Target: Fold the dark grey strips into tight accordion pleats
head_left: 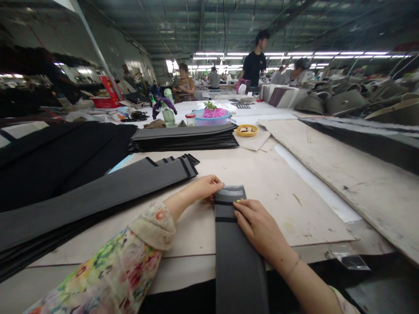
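Observation:
A long dark grey fabric strip (pixel 237 257) with two black cross bands lies lengthwise in front of me, running off the lower edge of the view. Its far end has a lighter grey, shiny patch (pixel 233 191). My left hand (pixel 207 187) is at the strip's far left corner, fingers closed in a pinch; what lies between them is hidden. My right hand (pixel 257 222) rests on the strip's right edge near the bands, fingers together. A small yellow piece (pixel 241 200) shows at its fingertips, too small to name.
Similar grey strips (pixel 140 179) lie stacked at left, and another stack (pixel 186 136) stands farther back. Beyond are a yellow dish (pixel 246 130), a blue basin (pixel 212 118) with pink contents and a jar (pixel 190 120). Pale boards (pixel 327 165) cover the table. People stand farther off.

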A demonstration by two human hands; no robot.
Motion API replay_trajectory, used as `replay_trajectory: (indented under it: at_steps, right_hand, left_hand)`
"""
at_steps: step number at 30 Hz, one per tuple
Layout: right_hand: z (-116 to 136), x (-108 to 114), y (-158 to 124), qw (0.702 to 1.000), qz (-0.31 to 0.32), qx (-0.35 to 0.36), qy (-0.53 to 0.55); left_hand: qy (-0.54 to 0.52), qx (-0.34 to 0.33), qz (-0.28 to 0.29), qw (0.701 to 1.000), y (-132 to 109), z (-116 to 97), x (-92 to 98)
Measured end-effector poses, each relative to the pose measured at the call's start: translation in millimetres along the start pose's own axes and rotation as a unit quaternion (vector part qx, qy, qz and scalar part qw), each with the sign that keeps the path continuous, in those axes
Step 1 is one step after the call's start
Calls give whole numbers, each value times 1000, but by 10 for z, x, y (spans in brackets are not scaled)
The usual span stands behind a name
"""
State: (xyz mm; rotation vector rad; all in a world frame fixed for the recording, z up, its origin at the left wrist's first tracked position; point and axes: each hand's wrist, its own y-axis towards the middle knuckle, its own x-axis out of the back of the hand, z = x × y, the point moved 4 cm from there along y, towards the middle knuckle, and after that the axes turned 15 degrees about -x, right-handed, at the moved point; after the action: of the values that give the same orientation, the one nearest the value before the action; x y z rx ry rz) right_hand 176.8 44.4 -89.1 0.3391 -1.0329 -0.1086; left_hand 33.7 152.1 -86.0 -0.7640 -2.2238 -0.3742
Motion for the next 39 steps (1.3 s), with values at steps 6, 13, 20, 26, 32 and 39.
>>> replay_trajectory:
  at_steps: [6, 13, 20, 26, 32, 39]
  right_hand:
    - [-7, -1, 6, 1000, -6, 1, 8]
    - [-14, 3, 13, 1000, -5, -3, 19]
    - [-20, 9, 13, 1000, -4, -11, 23]
    - [-21, -3, 15, 1000, 5, -12, 25]
    - [-14, -3, 22, 1000, 9, -13, 24]
    - [8, 5, 21, 1000, 4, -12, 16]
  left_hand:
    - [11, -58, 57, 997, 278, -311, -102]
    - [56, -113, 123, 984, 421, -430, -283]
    - [155, -131, 96, 974, 295, -446, -252]
    - [206, -172, 76, 960, 197, -508, -314]
    - [248, -194, 93, 944, 129, -582, -359]
    - [282, -228, 85, 928, 31, -552, -421]
